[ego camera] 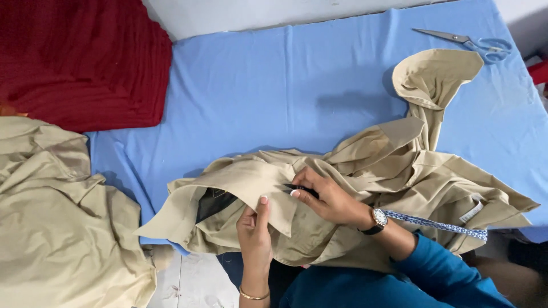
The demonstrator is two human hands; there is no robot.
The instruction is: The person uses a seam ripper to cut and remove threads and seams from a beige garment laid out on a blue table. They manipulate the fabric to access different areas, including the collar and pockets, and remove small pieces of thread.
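Note:
A crumpled beige garment point(399, 171) lies on the blue cloth-covered table point(285, 85), with its collar spread toward the left. My left hand point(255, 228) pinches the collar's lower edge from below, thumb on top. My right hand point(325, 197), with a wristwatch on its wrist, presses down on the collar and grips a small dark tool point(301, 189), only partly visible under the fingers. A dark label patch point(214, 201) shows inside the collar.
A pile of beige fabric point(57, 228) fills the lower left. Folded dark red cloth point(80, 57) sits at the upper left. Scissors with pale blue handles point(474, 41) lie at the upper right. A blue patterned tape point(439, 225) hangs over the garment beside my right forearm.

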